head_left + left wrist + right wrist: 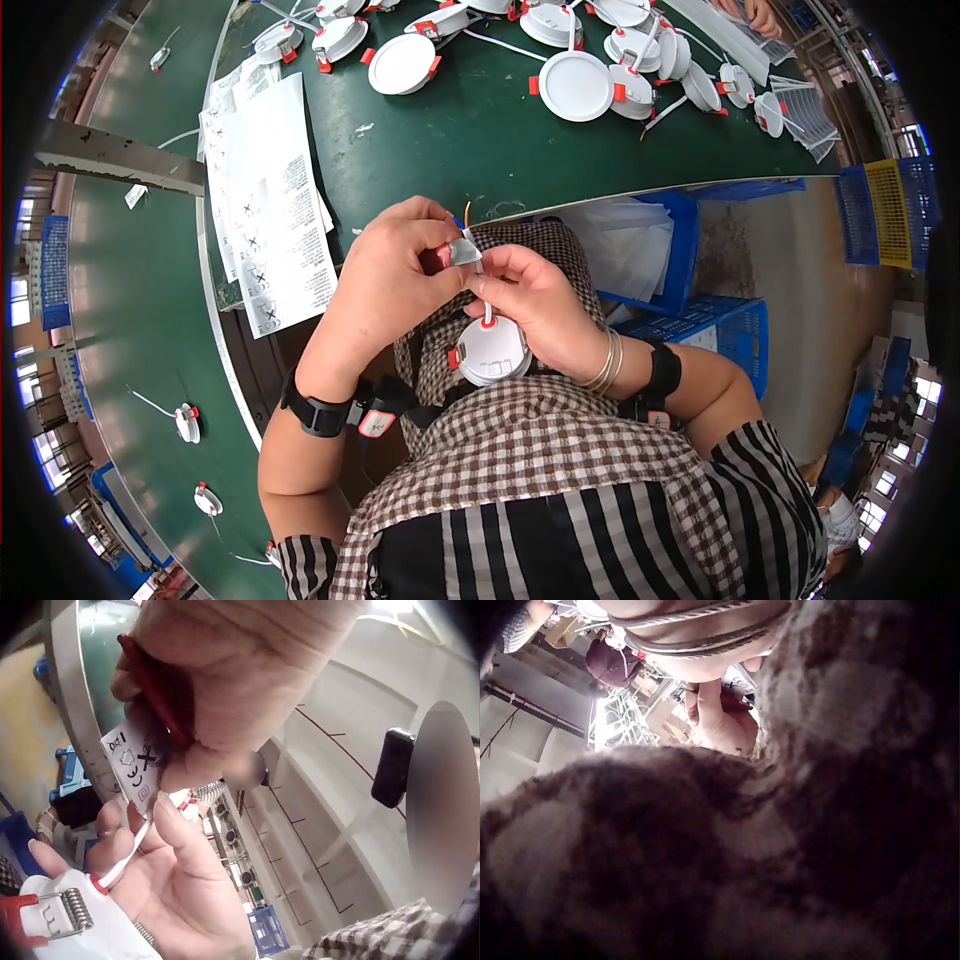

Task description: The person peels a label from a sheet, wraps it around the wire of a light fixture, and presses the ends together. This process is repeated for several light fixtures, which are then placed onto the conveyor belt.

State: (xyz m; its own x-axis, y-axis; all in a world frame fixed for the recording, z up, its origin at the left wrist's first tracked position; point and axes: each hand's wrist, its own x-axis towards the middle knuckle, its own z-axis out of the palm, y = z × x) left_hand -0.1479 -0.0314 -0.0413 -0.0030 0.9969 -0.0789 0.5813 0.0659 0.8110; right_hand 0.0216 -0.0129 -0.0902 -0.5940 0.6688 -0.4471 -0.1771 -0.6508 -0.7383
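A round white lamp (492,352) lies against the checked apron, its white cable (129,853) rising between both hands. My left hand (385,275) pinches a small printed label (135,769) beside a red piece (159,694); the label's silvery side (463,252) faces up in the head view. My right hand (545,305) pinches the cable close to the label's lower edge. Coloured wire ends (467,213) stick out beyond the label. In the right wrist view, apron cloth (630,847) hides most of the work, with part of my left hand (727,724) visible.
Several white lamps with red clips (577,86) cover the far side of the green table (420,150). Printed label sheets (275,200) lie at its left. Blue crates (735,335) stand below at the right. Another person's hand (762,18) shows at the far right.
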